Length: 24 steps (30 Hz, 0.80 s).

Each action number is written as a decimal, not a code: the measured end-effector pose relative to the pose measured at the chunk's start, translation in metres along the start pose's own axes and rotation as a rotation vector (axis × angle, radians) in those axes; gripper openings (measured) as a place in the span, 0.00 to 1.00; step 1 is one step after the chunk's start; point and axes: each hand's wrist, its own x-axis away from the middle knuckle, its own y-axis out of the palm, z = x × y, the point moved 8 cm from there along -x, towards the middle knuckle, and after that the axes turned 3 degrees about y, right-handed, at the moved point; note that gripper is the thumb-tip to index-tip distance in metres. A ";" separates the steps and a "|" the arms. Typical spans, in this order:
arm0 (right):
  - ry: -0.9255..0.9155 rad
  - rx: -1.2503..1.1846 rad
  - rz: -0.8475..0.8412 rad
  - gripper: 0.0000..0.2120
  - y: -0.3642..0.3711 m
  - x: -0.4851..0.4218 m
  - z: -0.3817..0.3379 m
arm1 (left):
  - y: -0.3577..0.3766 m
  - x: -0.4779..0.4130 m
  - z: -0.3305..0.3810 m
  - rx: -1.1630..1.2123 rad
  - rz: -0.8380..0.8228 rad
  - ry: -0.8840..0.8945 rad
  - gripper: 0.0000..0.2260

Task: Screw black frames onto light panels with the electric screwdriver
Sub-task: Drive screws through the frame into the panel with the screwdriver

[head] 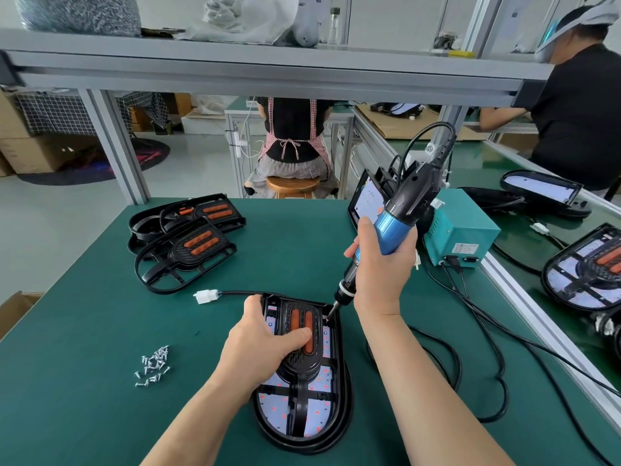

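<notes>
A light panel (319, 415) with red dots lies on the green table (84, 364) in front of me, a black frame (299, 398) with two orange strips set on it. My left hand (262, 348) presses down on the frame's raised centre, thumb across the orange strips. My right hand (383, 264) grips the blue electric screwdriver (396, 227), tilted, its bit touching the frame's upper right corner. A small heap of silver screws (153, 366) lies to the left.
Spare black frames (188, 237) are stacked at the back left. A teal power box (460, 230) stands at the right, its black cables (487, 364) looping over the table. A white connector (205, 296) lies beside the panel. More panels (584, 270) lie beyond the right rail; two people work behind.
</notes>
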 end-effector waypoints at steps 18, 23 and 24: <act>0.000 0.101 -0.062 0.09 0.011 -0.005 0.007 | 0.003 -0.002 -0.004 0.081 0.006 0.011 0.34; 0.017 0.054 -0.142 0.09 0.014 -0.001 0.008 | 0.003 -0.002 -0.003 0.099 -0.013 0.003 0.37; 0.024 0.050 -0.151 0.10 0.014 0.000 0.008 | 0.003 -0.002 -0.003 0.099 -0.012 0.005 0.38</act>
